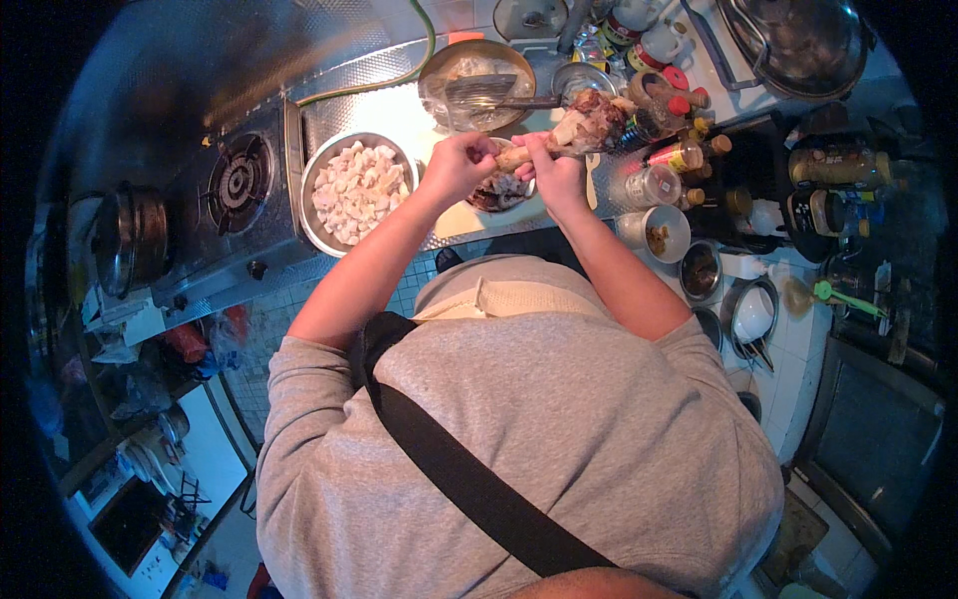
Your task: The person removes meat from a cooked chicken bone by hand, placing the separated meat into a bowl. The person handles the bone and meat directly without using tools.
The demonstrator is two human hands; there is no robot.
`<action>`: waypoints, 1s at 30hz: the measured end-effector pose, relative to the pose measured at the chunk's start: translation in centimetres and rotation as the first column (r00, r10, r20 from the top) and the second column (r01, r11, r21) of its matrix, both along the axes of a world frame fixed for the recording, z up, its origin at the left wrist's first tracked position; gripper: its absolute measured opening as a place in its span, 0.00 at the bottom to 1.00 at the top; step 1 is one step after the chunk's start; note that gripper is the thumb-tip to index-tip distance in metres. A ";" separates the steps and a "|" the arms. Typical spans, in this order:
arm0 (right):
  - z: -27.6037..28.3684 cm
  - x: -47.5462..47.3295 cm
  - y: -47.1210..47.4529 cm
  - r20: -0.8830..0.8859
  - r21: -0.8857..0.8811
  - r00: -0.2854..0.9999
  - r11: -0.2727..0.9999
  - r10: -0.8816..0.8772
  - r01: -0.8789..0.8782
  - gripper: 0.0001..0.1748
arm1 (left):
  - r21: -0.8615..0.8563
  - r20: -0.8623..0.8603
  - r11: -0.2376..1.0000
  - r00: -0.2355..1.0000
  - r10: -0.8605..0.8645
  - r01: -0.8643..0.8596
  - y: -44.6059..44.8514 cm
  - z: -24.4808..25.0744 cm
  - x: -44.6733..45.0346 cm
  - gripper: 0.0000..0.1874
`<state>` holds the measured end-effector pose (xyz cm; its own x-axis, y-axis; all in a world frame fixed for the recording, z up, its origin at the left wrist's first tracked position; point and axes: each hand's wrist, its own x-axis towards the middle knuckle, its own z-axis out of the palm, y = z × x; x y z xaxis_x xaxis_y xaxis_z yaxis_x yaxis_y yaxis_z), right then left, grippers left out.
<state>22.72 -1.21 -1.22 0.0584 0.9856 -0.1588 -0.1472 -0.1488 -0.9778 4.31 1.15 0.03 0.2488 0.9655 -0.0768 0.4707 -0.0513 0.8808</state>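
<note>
A large meaty bone (587, 127) is held over a bowl of dark meat pieces (498, 193), which stands on a pale cutting board (454, 222). My right hand (557, 172) grips the bone's shaft. At the shaft's thin lower end is my left hand (462, 166), its fingertips bent together; whether they pinch a scrap or the bone itself, I cannot tell. Left of my hands stands a steel bowl (305, 180) full of pale diced meat or fat. Behind them a cleaver (483, 88) lies across a brown-rimmed bowl (423, 78) lined with clear plastic.
At the left is a gas burner (239, 174) with a metal pot (131, 239) beside it. Sauce bottles and jars (651, 183) crowd the right side. A white bowl (677, 224) with brown bits sits near them. A green hose (374, 82) runs along the back.
</note>
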 end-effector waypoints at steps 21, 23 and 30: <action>0.9 -0.6 -0.1 -0.099 -0.068 0.994 0.997 -0.051 0.044 0.15 | -0.428 0.627 0.893 0.757 0.183 0.139 -0.2 -0.8 -0.2 0.15; 1.1 -0.4 0.0 -0.112 -0.085 0.991 0.994 -0.071 0.062 0.14 | -0.460 0.651 0.872 0.732 0.202 0.169 -0.1 -0.9 -0.6 0.14; 2.4 0.5 0.7 -0.277 -0.305 0.949 0.951 -0.150 0.062 0.13 | -0.478 0.656 0.861 0.722 0.218 0.174 0.6 -0.9 -1.3 0.09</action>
